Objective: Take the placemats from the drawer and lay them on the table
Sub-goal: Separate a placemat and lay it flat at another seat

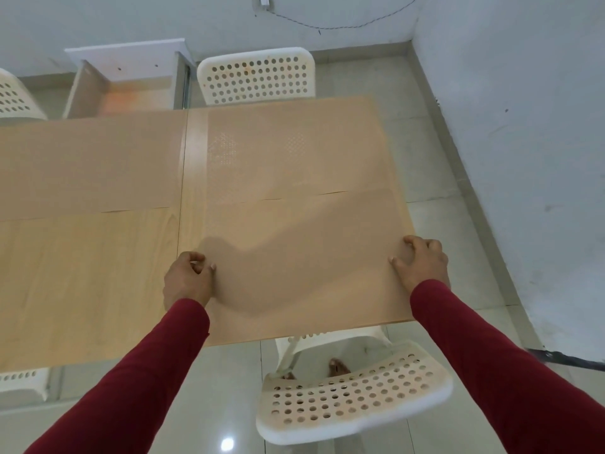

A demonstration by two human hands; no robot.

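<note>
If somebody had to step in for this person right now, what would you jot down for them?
Left hand and right hand each pinch a side of the translucent beige placemat at the near right of the pale wooden table.
Two more beige placemats already lie flat: far right and far left.
The open white drawer behind the table looks empty.
Left: smooth this mat down. The near left spot is bare.
</note>
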